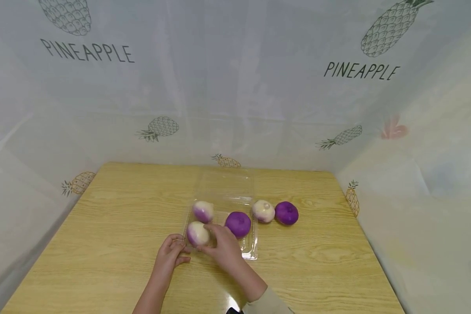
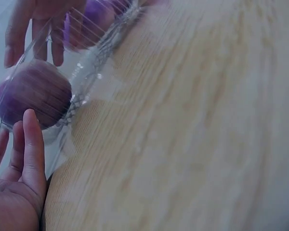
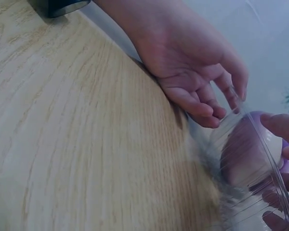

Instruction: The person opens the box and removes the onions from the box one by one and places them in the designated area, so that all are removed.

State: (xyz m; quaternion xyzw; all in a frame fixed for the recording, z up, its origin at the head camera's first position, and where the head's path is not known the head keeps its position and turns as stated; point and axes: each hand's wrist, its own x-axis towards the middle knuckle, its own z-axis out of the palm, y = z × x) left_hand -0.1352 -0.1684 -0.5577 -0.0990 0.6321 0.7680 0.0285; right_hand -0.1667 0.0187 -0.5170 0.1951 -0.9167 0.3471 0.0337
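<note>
A clear plastic clamshell box [image 1: 253,253] lies with its lid [image 1: 224,183] folded back. My right hand [image 1: 225,248] grips a white-and-purple turnip [image 1: 197,234] in the box's front left corner, thumb and fingers around its right side. The left hand [image 1: 169,252] touches the box's left edge with its fingertips; its thumb stands apart from the wall. In the right wrist view, the left fingertips [image 3: 238,94] meet the rim beside the turnip [image 3: 243,154]. Behind the gripped turnip sits another white-and-purple turnip [image 1: 203,211], and a purple turnip [image 1: 237,224] sits in the right half.
Right of the box, a whitish turnip [image 1: 263,211] and a purple turnip [image 1: 286,213] lie side by side on the wooden table [image 1: 318,261]. A pineapple-print curtain [image 1: 220,87] encloses the table's back and sides.
</note>
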